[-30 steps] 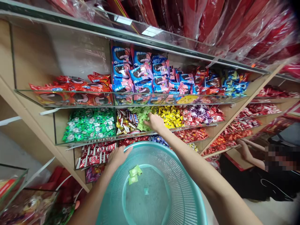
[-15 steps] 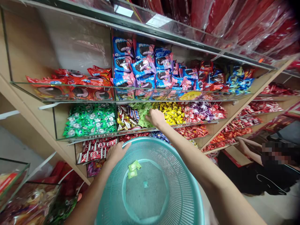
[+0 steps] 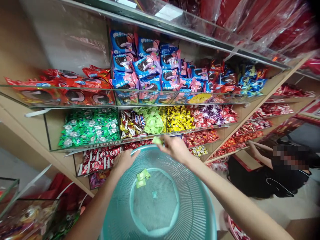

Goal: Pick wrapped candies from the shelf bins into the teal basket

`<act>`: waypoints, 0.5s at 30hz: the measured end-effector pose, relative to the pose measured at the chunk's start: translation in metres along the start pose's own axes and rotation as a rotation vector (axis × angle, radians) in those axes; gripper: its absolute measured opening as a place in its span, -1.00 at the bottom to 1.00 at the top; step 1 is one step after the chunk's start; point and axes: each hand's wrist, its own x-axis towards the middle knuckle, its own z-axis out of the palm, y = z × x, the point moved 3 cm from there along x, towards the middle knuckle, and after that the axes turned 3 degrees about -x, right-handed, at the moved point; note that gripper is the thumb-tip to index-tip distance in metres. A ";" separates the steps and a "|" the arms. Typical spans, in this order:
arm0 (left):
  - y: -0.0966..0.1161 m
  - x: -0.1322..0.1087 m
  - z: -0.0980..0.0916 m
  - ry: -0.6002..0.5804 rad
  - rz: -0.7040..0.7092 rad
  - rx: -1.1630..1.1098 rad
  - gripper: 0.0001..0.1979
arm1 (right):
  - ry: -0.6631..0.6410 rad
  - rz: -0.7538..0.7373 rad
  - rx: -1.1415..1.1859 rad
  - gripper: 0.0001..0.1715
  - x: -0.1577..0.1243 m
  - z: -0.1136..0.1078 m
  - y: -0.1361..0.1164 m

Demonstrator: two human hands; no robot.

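Observation:
My left hand (image 3: 125, 160) grips the left rim of a round teal plastic basket (image 3: 192, 200), its thumb over the edge. Above the basket's far rim, my right hand (image 3: 176, 146) pinches a light green wrapped candy (image 3: 157, 140). Several green candies (image 3: 143, 177) lie on the basket floor, toward its left side. Behind my right hand, a shelf bin holds a pile of the same light green candies (image 3: 153, 121). Beside that pile are brown-wrapped chocolates (image 3: 131, 121) on the left and yellow-wrapped candies (image 3: 180, 118) on the right.
Dark green candies (image 3: 90, 128) fill the bin at left. Packaged cookies (image 3: 147, 65) stand on the shelf above, behind a glass front (image 3: 95, 96). On the right, a person in black (image 3: 287, 163) reaches toward red candies. A pink basket (image 3: 235, 226) stands on the floor.
My right hand has drawn back from the light green pile to above the basket's rim, bringing a green candy. My left hand keeps its hold, and the view has shifted slightly.

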 end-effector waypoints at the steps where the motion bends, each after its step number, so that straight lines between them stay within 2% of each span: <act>1: 0.002 0.000 0.001 -0.002 0.006 0.002 -0.28 | -0.078 -0.078 0.004 -0.58 -0.009 0.016 -0.007; 5: 0.008 0.000 0.002 0.013 0.023 0.021 -0.29 | -0.372 -0.289 -0.051 -0.63 -0.032 0.085 -0.027; 8: 0.010 -0.001 0.003 0.024 0.023 0.028 -0.30 | -0.466 -0.349 -0.092 -0.66 -0.037 0.123 -0.034; 11: 0.009 -0.003 0.003 0.029 0.017 0.028 -0.30 | -0.462 -0.370 -0.089 -0.64 -0.039 0.140 -0.039; 15: 0.007 -0.006 0.001 0.016 -0.017 0.020 -0.31 | -0.446 -0.417 -0.030 -0.63 -0.042 0.145 -0.046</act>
